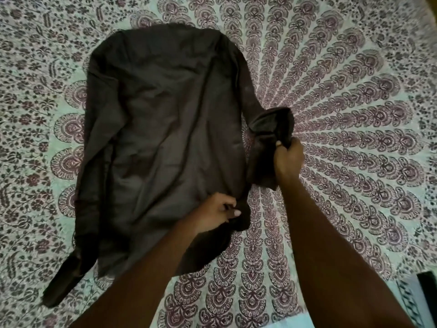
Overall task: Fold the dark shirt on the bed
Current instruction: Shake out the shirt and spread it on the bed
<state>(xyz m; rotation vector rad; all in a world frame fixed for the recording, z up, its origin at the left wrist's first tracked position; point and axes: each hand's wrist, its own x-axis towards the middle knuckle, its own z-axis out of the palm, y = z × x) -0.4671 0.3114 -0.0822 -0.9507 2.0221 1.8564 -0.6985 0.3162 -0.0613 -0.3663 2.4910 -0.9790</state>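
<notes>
Dark brown soft cotton shirt point(160, 129) flat on patterned bedspread point(354, 114). My right hand point(289, 159) clenches bunched sleeve point(272, 129); left hand point(218, 213) pinches side seam. Light, limp, wrinkles easily; best held at seams.

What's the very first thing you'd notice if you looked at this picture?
The big dark shirt spread flat across the middle of the patterned bedspread jumps out first. Next come the two hands: the right hand grips the bunched-up sleeve at the shirt's right side, while the left hand pinches the fabric near its bottom edge.
</notes>
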